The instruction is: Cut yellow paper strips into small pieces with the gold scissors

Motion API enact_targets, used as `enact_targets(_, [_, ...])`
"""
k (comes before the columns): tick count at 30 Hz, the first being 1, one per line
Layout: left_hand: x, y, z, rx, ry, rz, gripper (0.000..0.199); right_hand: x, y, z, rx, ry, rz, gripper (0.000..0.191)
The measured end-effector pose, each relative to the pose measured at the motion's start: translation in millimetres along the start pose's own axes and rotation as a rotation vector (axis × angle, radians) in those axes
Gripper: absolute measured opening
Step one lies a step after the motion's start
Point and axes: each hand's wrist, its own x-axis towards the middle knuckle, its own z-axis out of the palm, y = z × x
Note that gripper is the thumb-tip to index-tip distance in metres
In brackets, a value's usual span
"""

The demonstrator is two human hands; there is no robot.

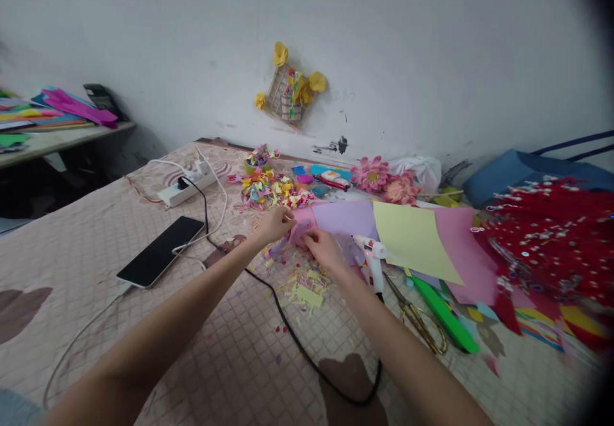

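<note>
Though small — lilac piece (pixel 300 229) btwn L/R hands (pixel 277 224) (pixel 326 249)

No lettering can be read with certainty; faint marks (pixel 344 94) on the wall (pixel 432 61) resemble handwritten characters, too dim to make out; the black smears (pixel 341 145) lower down form no legible word or number.

The right hand (pixel 323 248) pinches a purple piece (pixel 301 228), and the left hand (pixel 275 224) is just beside it. On the right there are a glue gun (pixel 375 248), a yellow sheet (pixel 410 237) and scissors (pixel 409 310); on the left lies a phone (pixel 162 251).
</note>
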Motion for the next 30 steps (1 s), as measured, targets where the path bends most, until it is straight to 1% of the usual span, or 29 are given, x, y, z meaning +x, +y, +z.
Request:
enact_targets(2, [-6, 2, -8.6, 0.067, -0.005, 0.033, 0.007, -12, -2, -6, 0.009, 0.023, -0.081, 0.014])
enact_targets(4, [-11, 4, -16.5, 0.129, -0.001, 0.063, 0.006, -29, -3, -15, 0.017, 0.018, -0.147, 0.01])
enact_targets(6, [-17, 7, -23.1, 0.191, 0.02, 0.091, 0.006, -49, -3, -26, 0.017, 0.012, -0.195, 0.009])
enact_targets(9, [-28, 13, -30.0, 0.267, 0.076, 0.142, 0.007, -79, 3, -47, 0.004, 0.05, -0.237, 0.012])
enact_targets(12, [-47, 23, -30.0, 0.326, 0.112, 0.19, 0.008, -104, 16, -68, -0.067, 0.143, -0.275, 0.011])
enact_targets(15, [-73, 32, -19.0, 0.397, 0.075, 0.242, 0.013, -120, 29, -78, -0.106, 0.197, -0.25, 0.014])
enact_targets(17, [-89, 36, -7.4, 0.449, 0.017, 0.267, 0.022, -126, 35, -76, -0.162, 0.199, -0.261, 0.017])
enact_targets(18, [-97, 37, -1.5, 0.453, -0.023, 0.273, 0.024, -128, 35, -73, -0.212, 0.173, -0.287, 0.016])
enact_targets(20, [-107, 38, 7.8, 0.422, -0.107, 0.279, 0.021, -129, 34, -63, -0.353, 0.067, -0.376, 0.007])
enact_targets(21, [-110, 39, 10.6, 0.392, -0.127, 0.281, 0.017, -128, 33, -58, -0.438, 0.004, -0.42, 0.01])
enact_targets(22, [-112, 39, 12.3, 0.365, -0.134, 0.273, 0.015, -127, 32, -53, -0.523, -0.05, -0.456, 0.019])
enact_targets(24, [-113, 39, 12.5, 0.333, -0.128, 0.254, 0.013, -122, 32, -43, -0.657, -0.11, -0.494, 0.034])
enact_targets(25, [-113, 39, 11.8, 0.326, -0.119, 0.244, 0.013, -120, 33, -39, -0.695, -0.122, -0.498, 0.037])
enact_targets(26, [-112, 39, 10.9, 0.321, -0.11, 0.241, 0.013, -118, 34, -36, -0.706, -0.121, -0.503, 0.036])
enact_targets(30, [-107, 38, 9.7, 0.27, -0.066, 0.268, 0.01, -110, 38, -31, -0.603, -0.035, -0.529, 0.016])
